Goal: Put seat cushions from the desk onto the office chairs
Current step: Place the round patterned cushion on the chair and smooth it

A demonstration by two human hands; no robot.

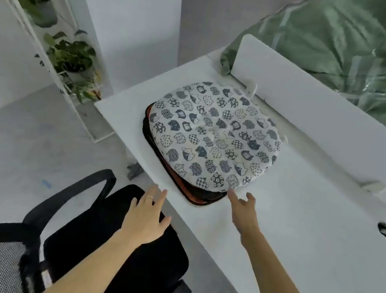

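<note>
Bare forearms stretched from the bottom of the frame toward a white counter point(303, 216), where a stack of seat cushions awaited transfer to an office chair point(118, 249). At that moment the left hand point(146, 218) hovered over the chair's black seat with fingers spread and nothing in its grasp, a ring visible on one finger. The right hand point(242, 213) reached farther, open and empty, its fingertips just at the near rim of the top cushion point(214, 137), a round white pad printed with dark cat faces. Whether they were touching the fabric could not be told.

That cushion lay over a darker cushion point(194, 192), black with an orange edge, which showed only along the left and near sides. The stack sat near the counter's corner, close to the chair, apparently so each pad could be drawn off the edge and dropped straight onto a seat. The chair was angled beside the counter, armrest curving toward the camera, seat bare.

Judging by the hands' positions, the first lift was about to begin, the right going for the rim and the left seemingly placed to support. Behind a low white divider point(299, 87) lay a bulky green plastic-wrapped bundle point(357, 46); a shelf of potted plants point(69, 54) stood at left.
</note>
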